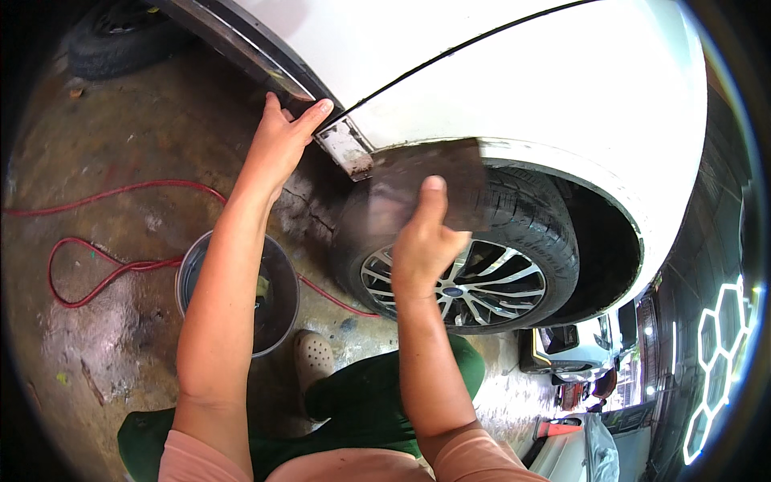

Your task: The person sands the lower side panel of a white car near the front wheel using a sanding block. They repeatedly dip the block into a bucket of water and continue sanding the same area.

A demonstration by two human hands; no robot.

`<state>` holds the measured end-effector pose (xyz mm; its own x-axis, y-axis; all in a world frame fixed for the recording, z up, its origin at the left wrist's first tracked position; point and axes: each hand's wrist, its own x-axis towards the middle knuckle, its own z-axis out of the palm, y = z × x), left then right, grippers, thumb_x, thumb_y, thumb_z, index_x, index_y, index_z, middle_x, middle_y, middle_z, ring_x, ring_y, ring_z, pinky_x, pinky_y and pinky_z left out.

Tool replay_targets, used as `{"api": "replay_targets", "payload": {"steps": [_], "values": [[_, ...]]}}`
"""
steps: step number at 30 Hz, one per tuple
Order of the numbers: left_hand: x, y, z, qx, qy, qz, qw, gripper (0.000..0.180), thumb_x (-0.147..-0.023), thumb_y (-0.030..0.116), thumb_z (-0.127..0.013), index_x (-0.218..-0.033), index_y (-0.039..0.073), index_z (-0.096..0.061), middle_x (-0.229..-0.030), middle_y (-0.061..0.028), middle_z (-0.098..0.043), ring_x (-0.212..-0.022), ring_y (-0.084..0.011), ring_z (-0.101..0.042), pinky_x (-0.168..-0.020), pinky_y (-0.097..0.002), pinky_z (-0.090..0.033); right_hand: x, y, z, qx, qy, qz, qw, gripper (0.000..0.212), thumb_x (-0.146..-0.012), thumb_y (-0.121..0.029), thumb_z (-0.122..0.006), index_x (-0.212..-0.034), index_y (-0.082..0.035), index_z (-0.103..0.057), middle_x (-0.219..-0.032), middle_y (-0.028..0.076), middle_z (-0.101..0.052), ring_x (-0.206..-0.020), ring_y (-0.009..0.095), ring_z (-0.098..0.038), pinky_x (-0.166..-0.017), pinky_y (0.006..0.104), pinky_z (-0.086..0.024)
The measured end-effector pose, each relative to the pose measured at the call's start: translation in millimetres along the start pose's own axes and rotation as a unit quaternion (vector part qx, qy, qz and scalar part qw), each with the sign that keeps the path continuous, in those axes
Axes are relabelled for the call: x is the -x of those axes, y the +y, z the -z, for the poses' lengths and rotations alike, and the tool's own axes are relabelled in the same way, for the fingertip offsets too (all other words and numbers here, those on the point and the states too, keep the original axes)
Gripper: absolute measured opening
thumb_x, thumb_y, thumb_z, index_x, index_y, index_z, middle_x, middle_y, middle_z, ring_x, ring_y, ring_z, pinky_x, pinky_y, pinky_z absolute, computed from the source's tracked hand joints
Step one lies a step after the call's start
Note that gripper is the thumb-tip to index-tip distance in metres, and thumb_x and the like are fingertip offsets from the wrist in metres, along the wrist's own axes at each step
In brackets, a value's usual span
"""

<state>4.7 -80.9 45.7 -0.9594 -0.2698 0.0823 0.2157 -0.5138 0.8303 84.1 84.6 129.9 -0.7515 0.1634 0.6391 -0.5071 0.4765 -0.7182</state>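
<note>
Against the white car body [514,88], I see both hands up at the wheel arch. Left hand [277,145] lies flat on the sill edge just left of the arch, fingers [315,112] stretched out and together, thumb apart; its grip is spread, closing on nothing. A scuffed metal bracket [347,149] hangs from the body seam just right of that hand.

Right hand [422,249] is in front of the tyre [530,217]; its grip pinches a dark flat sheet [434,181], thumb pressed on the near face, the other fingers hidden behind it. That sheet is held up against the lower lip of the arch, covering the top left of the tyre. I can't tell whether it touches the paint.

Below the sheet, the alloy wheel [474,285] shows silver spokes. Left of the wheel, a grey bucket [277,297] stands on the wet concrete floor [120,120], partly hidden by the left forearm. A red hose [96,273] loops across the floor left of the bucket and runs on toward the wheel. Below the bucket, I see a pale clog [313,357] and green trousers [369,402]. A spare tyre [116,36] lies far up-left of the wheel.
</note>
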Motion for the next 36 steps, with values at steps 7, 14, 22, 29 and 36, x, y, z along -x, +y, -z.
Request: {"api": "replay_targets", "payload": {"steps": [7,14,22,29,36], "values": [[-1.0,0.1,-1.3,0.003,-0.002,-0.006,1.0,0.116,-0.095,0.043,-0.077,-0.158,-0.016,0.0,-0.141,-0.0244,-0.056,-0.132,-0.026,-0.056,-0.107,-0.0392,-0.049,-3.6,6.3,1.2,-0.019,0.001,0.029,0.999,0.026,-0.104,-0.014,-0.059,-0.11,0.01,-0.067,-0.103,0.014,-0.073,-0.091,0.022,-0.067,-0.083,0.0376,-0.054],[3.2,3.9,-5.7,0.004,0.01,-0.005,1.0,0.12,-0.094,0.043,-0.077,-0.157,-0.018,0.005,-0.142,-0.0271,-0.054,-0.131,-0.0273,-0.057,-0.107,-0.039,-0.049,0.6,16.4,-0.5,0.023,-0.003,0.069,0.997,0.024,-0.105,-0.014,-0.059,-0.11,0.008,-0.068,-0.103,0.013,-0.073,-0.089,0.02,-0.068,-0.079,0.035,-0.054],[3.5,5.5,-5.9,0.008,0.008,-0.008,1.0,0.121,-0.094,0.043,-0.077,-0.157,-0.018,0.005,-0.141,-0.0268,-0.055,-0.131,-0.0272,-0.057,-0.108,-0.039,-0.049,-2.3,22.8,4.5,0.031,-0.02,0.072,0.997,0.023,-0.104,-0.013,-0.06,-0.111,0.008,-0.068,-0.101,0.011,-0.073,-0.089,0.017,-0.068,-0.08,0.0321,-0.054],[1.0,4.1,-3.1,0.003,-0.017,-0.003,1.0,0.118,-0.095,0.042,-0.077,-0.157,-0.018,0.003,-0.14,-0.0253,-0.055,-0.131,-0.0263,-0.057,-0.108,-0.0388,-0.048,-1.0,21.3,1.1,0.106,-0.018,0.152,0.982,0.027,-0.105,-0.014,-0.058,-0.112,0.01,-0.068,-0.098,0.012,-0.074,-0.081,0.019,-0.069,-0.075,0.0341,-0.054],[1.4,4.0,-6.2,0.005,-0.013,-0.007,1.0,0.114,-0.095,0.042,-0.077,-0.157,-0.018,-0.002,-0.141,-0.0246,-0.054,-0.129,-0.0249,-0.058,-0.107,-0.0384,-0.049,-1.2,23.0,2.8,0.109,-0.017,0.153,0.982,0.027,-0.105,-0.014,-0.058,-0.112,0.01,-0.068,-0.098,0.012,-0.075,-0.081,0.019,-0.07,-0.074,0.0338,-0.055]]}}
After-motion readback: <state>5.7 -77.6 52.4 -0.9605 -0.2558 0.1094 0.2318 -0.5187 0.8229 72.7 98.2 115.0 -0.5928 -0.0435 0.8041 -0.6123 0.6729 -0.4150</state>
